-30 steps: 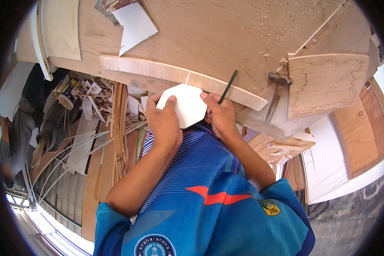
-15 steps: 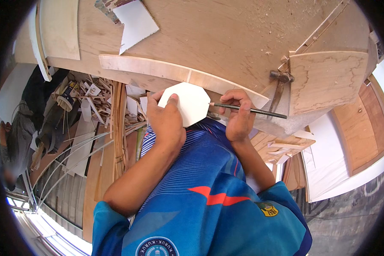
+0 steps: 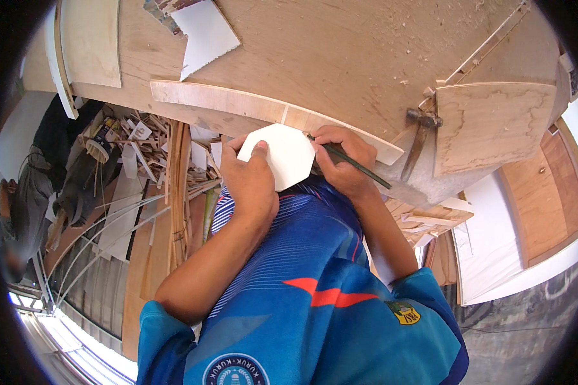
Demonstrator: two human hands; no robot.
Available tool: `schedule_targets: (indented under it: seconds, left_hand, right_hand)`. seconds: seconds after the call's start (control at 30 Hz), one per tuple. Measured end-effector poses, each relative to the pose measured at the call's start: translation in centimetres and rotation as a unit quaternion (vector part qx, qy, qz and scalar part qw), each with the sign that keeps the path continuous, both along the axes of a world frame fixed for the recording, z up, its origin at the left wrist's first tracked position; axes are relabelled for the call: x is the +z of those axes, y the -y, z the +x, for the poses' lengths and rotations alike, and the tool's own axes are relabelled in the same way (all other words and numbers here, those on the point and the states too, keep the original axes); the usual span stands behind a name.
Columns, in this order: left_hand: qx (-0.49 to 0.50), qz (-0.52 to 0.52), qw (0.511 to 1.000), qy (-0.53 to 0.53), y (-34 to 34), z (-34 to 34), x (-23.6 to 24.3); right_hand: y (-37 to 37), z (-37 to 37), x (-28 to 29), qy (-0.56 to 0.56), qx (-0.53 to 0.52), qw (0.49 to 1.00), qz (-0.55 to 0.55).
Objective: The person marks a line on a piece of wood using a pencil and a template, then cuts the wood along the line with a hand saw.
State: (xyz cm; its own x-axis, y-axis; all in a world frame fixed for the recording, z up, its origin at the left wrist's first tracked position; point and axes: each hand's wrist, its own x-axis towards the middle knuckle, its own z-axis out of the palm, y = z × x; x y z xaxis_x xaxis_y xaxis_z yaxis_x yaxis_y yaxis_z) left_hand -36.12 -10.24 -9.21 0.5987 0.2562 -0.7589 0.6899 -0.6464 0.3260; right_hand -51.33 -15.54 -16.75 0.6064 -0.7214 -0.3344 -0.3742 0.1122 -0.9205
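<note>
Pencil (image 3: 369, 173) swings from right corner to upper-right edge of white octagonal panel (image 3: 286, 157); looks like marking position. Right hand (image 3: 348, 157): fingers closed round pencil. Left hand (image 3: 250, 179): fingers clamped on panel, below curved wooden strip (image 3: 237, 102).

The person's left forearm (image 3: 215, 266) slants up from below and left of the white panel (image 3: 281, 157), elbow bent outward. The left grip (image 3: 249, 181) clasps the panel's left side, its thumb (image 3: 259, 153) lying on the face. The right forearm (image 3: 386, 232) rises from the panel's lower right; the right grip (image 3: 347, 159) sits at its right edge, fingers curled into a writing pinch.
</note>
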Motion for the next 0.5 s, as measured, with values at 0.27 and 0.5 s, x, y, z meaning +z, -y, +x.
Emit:
schedule_targets:
  seconds: [0.27, 0.5]
  left_hand:
    - [-0.006, 0.002, 1.000, 0.000, -0.21, -0.08, 0.08]
    - [-0.015, 0.017, 1.000, -0.001, -0.08, -0.04, 0.08]
  right_hand:
    - [-0.06, 0.23, 0.20, -0.019, 0.016, 0.999, -0.029]
    - [-0.09, 0.28, 0.15, -0.017, 0.025, 0.999, -0.044]
